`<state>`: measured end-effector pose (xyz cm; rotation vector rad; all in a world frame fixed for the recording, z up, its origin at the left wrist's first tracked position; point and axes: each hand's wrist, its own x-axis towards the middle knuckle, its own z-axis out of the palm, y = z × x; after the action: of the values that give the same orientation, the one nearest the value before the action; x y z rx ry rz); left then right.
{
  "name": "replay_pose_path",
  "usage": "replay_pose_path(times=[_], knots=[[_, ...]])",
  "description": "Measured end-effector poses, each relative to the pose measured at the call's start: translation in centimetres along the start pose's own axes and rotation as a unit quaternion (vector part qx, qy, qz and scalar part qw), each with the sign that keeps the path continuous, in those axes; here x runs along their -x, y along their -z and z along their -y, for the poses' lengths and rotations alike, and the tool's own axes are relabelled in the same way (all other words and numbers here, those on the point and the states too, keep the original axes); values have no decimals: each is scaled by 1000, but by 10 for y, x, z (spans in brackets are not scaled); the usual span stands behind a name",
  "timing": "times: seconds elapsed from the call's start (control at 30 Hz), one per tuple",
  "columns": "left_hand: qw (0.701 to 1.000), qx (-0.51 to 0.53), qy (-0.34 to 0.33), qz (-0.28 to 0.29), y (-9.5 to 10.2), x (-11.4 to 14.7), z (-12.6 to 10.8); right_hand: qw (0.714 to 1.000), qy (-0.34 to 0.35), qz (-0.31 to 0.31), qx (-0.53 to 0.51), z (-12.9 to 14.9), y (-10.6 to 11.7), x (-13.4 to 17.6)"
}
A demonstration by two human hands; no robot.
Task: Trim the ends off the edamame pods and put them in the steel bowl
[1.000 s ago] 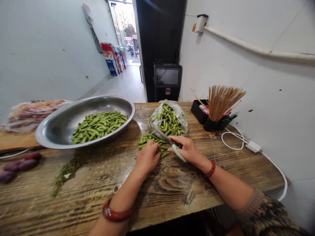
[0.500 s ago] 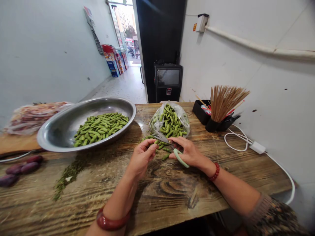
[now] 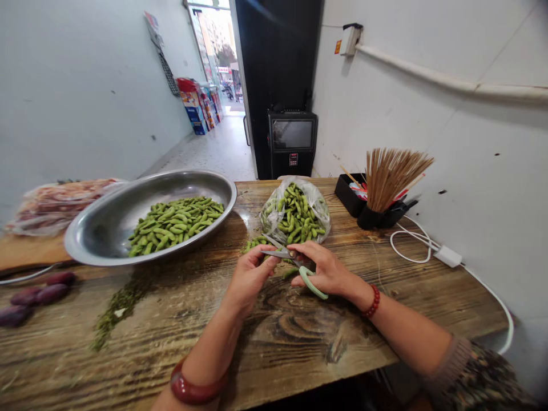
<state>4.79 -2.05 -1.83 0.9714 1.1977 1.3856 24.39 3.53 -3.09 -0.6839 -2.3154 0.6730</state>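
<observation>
My right hand (image 3: 323, 268) is closed around scissors (image 3: 311, 282) with pale green handles. Their metal blades are apart and point left, right at the fingertips of my left hand (image 3: 252, 277). Thumb and fingers of my left hand pinch a green edamame pod, mostly hidden by the fingers and blades. Just beyond my hands, a clear plastic bag (image 3: 322, 206) lies open, full of edamame pods (image 3: 295, 214). A few loose pods (image 3: 256, 242) are on the wood between the bag and my hands. To the left, a wide steel basin (image 3: 96, 231) holds a heap of pods (image 3: 175, 222).
Green trimmings (image 3: 113, 314) lie in front of the basin on the wooden table (image 3: 180, 337). Purple oval vegetables (image 3: 52, 293) and a bag of pale reddish food (image 3: 64, 202) sit far left. At right stand a black holder of wooden skewers (image 3: 391, 180) and a white cable (image 3: 448, 257).
The scissor blades have spread wider and moved slightly left and down, over the fingertips of my left hand. My right hand has shifted a little left.
</observation>
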Motion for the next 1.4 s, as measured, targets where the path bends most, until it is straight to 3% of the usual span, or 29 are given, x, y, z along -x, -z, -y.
replay_pose_path(times=[0.27, 0.5, 0.7, 0.8, 0.93, 1.4], knots=[[1000, -15, -11, 20, 1, 0, 0, 1000, 16, -2, 15, -1, -2, 2], [999, -44, -32, -5, 2, 1, -5, 1000, 3, 4, 11, -4, 0, 1], [997, 67, 24, -14, 5, 0, -9, 998, -32, -47, -16, -8, -2, -1], [995, 98, 30, -5, 6, 0, -10, 999, -27, -43, -16, -7, -1, -1], [993, 110, 34, 8, 5, 1, -10, 1000, -9, -15, 0, 0, 1, 0], [993, 110, 41, 9, 6, 0, -4, 999, 19, -19, 36, 5, 5, -1]])
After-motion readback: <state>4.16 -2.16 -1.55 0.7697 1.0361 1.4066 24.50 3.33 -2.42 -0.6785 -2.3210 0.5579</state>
